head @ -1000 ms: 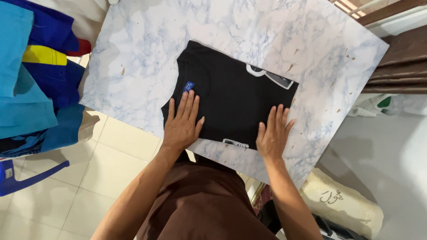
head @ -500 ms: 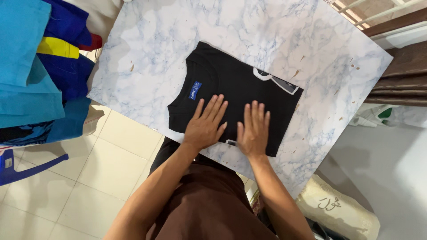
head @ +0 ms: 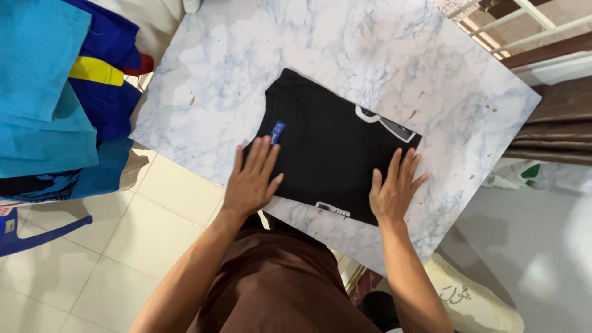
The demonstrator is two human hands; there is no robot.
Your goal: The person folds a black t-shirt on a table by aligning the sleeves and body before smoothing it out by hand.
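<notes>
On the marble-patterned table (head: pixel 370 55), a folded black shirt (head: pixel 333 148) is laid flat near the front edge. Left hand (head: pixel 250 182): pressed palm-down on the shirt's near left corner, fingers spread and extended, nothing gripped. A small blue label (head: pixel 277 131) is seen just beyond its fingertips. Right hand (head: pixel 393 191): laid flat on the shirt's near right corner, fingers splayed, nothing clasped. A white print (head: pixel 385 123) is found beyond it. Clothes in blue and yellow (head: pixel 68 98) are piled well off to the left of the left hand.

Bright, even daylight; sharp, soft shadows
</notes>
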